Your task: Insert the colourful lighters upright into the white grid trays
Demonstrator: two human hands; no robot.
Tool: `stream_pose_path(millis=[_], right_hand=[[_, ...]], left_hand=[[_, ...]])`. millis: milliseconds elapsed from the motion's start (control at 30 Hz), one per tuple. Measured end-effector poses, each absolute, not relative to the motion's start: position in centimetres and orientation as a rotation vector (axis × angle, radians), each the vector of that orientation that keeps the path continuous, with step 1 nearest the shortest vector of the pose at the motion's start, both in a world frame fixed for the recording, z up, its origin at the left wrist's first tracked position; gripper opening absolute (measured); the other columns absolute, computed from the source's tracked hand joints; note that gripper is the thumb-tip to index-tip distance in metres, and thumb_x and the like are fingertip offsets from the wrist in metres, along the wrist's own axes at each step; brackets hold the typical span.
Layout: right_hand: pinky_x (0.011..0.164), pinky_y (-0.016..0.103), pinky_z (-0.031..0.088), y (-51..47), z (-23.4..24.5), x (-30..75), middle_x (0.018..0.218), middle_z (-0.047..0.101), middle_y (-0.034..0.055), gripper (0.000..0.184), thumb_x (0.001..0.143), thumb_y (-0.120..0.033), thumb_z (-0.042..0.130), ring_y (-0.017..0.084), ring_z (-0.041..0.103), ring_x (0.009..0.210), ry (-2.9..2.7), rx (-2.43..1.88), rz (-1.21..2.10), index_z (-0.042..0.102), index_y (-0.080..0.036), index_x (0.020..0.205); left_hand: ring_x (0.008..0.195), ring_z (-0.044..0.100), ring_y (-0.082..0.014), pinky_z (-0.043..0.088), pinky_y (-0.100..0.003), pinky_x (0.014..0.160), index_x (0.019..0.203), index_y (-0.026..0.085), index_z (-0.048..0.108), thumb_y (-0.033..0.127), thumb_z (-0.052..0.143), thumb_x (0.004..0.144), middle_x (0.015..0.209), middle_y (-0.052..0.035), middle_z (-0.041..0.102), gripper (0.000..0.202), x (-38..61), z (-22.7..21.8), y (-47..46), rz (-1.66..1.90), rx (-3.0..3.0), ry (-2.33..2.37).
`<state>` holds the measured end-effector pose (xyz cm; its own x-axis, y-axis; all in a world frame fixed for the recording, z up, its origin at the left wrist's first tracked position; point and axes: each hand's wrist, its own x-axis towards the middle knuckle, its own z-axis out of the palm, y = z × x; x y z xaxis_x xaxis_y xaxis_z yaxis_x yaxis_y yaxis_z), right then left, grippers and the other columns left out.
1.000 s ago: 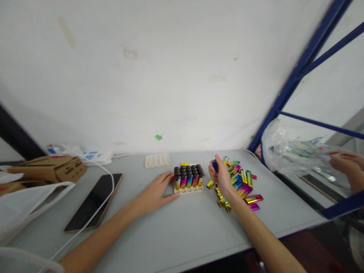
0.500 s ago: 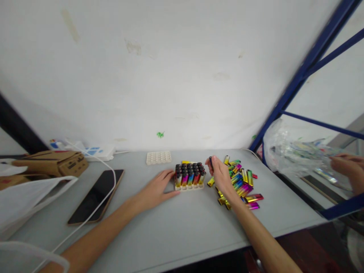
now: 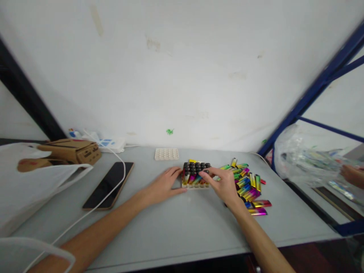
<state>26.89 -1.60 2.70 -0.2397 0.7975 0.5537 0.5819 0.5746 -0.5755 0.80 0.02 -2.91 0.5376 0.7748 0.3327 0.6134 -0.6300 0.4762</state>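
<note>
A small white tray point(image 3: 196, 186) holds rows of upright lighters point(image 3: 191, 167) with black tops and shiny coloured bodies. At its left end my left hand point(image 3: 163, 185) grips it, fingers along the side and thumb by the front corner. My right hand point(image 3: 224, 184) reaches over the tray's right part, thumb and forefinger pinched on the black top of a lighter point(image 3: 205, 171) in the front. The hand covers the tray's right end. Just right of it, a loose pile of metallic rainbow lighters point(image 3: 250, 193) lies on the grey table point(image 3: 176, 231), partly behind my wrist.
An unfilled white tray with holes point(image 3: 167, 154) lies near the wall. On the left are a phone point(image 3: 109, 185), a white cable point(image 3: 93, 208), a cardboard box point(image 3: 76, 151) and a white plastic bag point(image 3: 25, 189). Beyond the blue frame point(image 3: 309, 98), another person's hand point(image 3: 352, 175) touches a clear bag point(image 3: 295, 155).
My right hand has moved left from beside the pile onto the lighters in the tray. My left hand stays at the tray's left end. The whole view has shifted slightly.
</note>
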Motion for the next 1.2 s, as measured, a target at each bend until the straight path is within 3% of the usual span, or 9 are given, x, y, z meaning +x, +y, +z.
stream_pose_path(millis=[100,267,467,700,933,1200], right_hand=[[0.063,0.027,0.045,-1.9,1.7,25.3,0.073,0.076,0.0054,0.048,0.098,-0.062,0.059,0.018,0.065,0.061,-2.081,-1.087,0.326,0.078,-0.021,0.082],[0.060,0.028,0.041,-2.4,0.2,23.6,0.072,0.075,0.0068,0.046,0.103,-0.058,0.054,0.018,0.064,0.060,-2.217,-1.134,0.247,0.077,-0.021,0.089],[0.054,0.029,0.034,-2.3,0.8,22.9,0.065,0.071,0.0067,0.047,0.103,-0.056,0.054,0.017,0.058,0.052,-2.219,-1.302,0.224,0.072,-0.021,0.078],[0.057,0.029,0.037,-2.1,1.6,23.2,0.067,0.071,0.0057,0.036,0.101,-0.048,0.063,0.019,0.063,0.058,-2.263,-1.416,0.229,0.073,-0.019,0.083],[0.072,0.027,0.047,-2.2,4.6,23.5,0.094,0.078,0.0124,0.032,0.103,-0.044,0.061,0.023,0.074,0.084,-2.582,-1.299,0.145,0.073,-0.015,0.105],[0.070,0.030,0.051,-2.4,6.3,21.2,0.082,0.078,0.0136,0.040,0.104,-0.047,0.057,0.027,0.076,0.083,-2.658,-1.489,0.133,0.077,-0.013,0.103]], left_hand=[[0.139,0.053,-0.0321,0.041,-0.052,0.121,0.146,0.022,0.052,0.056,0.069,0.094,0.149,-0.0150,0.056,0.065,0.9,-2.8,-0.1,0.754,2.471,1.136],[0.137,0.054,-0.0314,0.043,-0.050,0.120,0.146,0.022,0.053,0.058,0.066,0.096,0.147,-0.0142,0.057,0.063,0.9,-2.6,-0.2,0.766,2.460,1.118],[0.136,0.055,-0.0314,0.043,-0.050,0.119,0.143,0.023,0.055,0.059,0.066,0.095,0.147,-0.0140,0.058,0.061,1.0,-2.8,-0.1,0.774,2.472,1.132],[0.136,0.056,-0.0309,0.044,-0.049,0.119,0.143,0.023,0.055,0.055,0.070,0.093,0.145,-0.0130,0.059,0.061,0.9,-2.8,0.1,0.785,2.471,1.127],[0.135,0.057,-0.0312,0.046,-0.048,0.118,0.143,0.025,0.057,0.054,0.071,0.092,0.145,-0.0115,0.060,0.060,0.7,-2.8,0.2,0.807,2.469,1.115],[0.135,0.057,-0.0313,0.046,-0.049,0.118,0.145,0.026,0.055,0.053,0.071,0.092,0.146,-0.0115,0.059,0.062,0.6,-2.8,0.2,0.812,2.443,1.115]])
